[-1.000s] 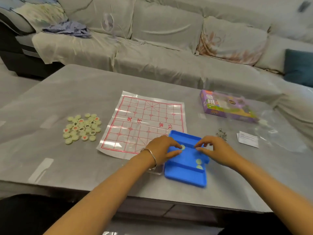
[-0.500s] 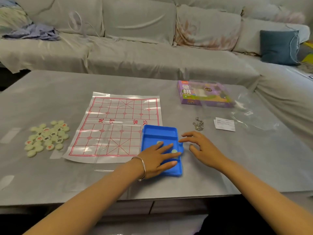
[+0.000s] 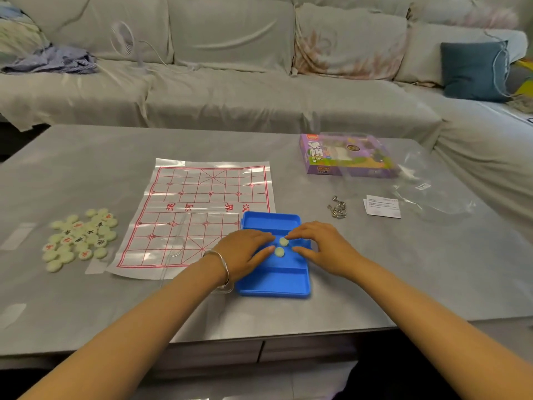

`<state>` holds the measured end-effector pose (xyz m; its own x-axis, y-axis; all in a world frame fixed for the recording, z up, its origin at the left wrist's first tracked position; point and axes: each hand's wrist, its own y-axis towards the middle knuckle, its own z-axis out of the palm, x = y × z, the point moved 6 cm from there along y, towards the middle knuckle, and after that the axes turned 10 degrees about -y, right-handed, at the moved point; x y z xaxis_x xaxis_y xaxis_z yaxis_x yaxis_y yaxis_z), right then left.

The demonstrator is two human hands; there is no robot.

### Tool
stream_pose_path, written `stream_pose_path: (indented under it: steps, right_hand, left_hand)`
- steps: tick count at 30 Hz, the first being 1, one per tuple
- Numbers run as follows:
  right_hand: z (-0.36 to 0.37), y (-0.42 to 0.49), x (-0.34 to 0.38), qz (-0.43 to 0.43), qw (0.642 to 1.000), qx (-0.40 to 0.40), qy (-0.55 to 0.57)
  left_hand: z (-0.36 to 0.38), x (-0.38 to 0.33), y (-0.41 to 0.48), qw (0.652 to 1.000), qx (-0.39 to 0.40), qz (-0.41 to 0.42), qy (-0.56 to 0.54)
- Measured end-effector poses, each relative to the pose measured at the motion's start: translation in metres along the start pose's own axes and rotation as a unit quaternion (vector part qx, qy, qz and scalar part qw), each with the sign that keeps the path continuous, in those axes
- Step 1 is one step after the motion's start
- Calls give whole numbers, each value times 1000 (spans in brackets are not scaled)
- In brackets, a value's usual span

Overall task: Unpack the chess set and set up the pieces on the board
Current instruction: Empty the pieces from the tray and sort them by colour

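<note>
A grey sofa (image 3: 230,90) fills the back of the view, with a blue cushion (image 3: 473,70) at its right end and crumpled cloth (image 3: 52,60) at its left. In front of it stands the grey bench (image 3: 86,157), which carries everything else.

The plastic chess board (image 3: 202,203), printed with a red grid, lies flat near the middle of the bench. Right of it, towards the far edge, sits the purple box (image 3: 320,157), with a clear plastic wrapper (image 3: 427,180) spread beside it. A blue tray (image 3: 277,278) rests at the near right corner of the board, its far left corner overlapping the sheet; a clear lid (image 3: 176,255) lies just to its left, across the board's near edge.

Both hands are over the tray. The left hand (image 3: 245,252) (a silver bangle (image 3: 223,267) on its wrist) lies palm down with fingers loosely spread, and the right hand (image 3: 323,249) mirrors it, fingers apart and curved. Neither holds anything; their fingertips close in from either side on two pale pieces (image 3: 281,246) lying in the tray's middle compartment.

The pile of pieces (image 3: 80,238) sits on the bench well left of the board, some showing red or black characters. A white paper slip (image 3: 382,206) and a small bunch of metal rings (image 3: 337,207) lie right of the tray.
</note>
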<state>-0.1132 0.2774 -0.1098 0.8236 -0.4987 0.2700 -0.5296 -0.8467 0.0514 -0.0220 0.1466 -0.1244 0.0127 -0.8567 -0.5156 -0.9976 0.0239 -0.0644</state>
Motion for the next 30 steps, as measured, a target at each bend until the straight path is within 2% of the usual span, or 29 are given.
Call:
stream_pose_path:
  steps: [5, 8, 16, 22, 26, 30]
  right_hand:
    - [11, 14, 9, -4, 998, 37, -48]
    - [10, 18, 9, -5, 996, 19, -88]
    - [2, 13, 5, 9, 998, -22, -57]
    - [2, 10, -4, 53, 994, -50, 82]
    - [-2, 20, 21, 49, 978, -45, 197]
    - [15, 50, 77, 16, 972, -27, 234]
  left_hand:
    - [-6, 10, 8, 999, -22, -47, -4]
    - [-4, 9, 12, 998, -15, -49, -33]
    - [8, -4, 34, 996, -22, -25, -87]
    - [2, -2, 37, 994, -25, -7, -102]
    - [-37, 17, 5, 982, -110, 1, -152]
    - [-79, 71, -58, 971, -176, -58, -154]
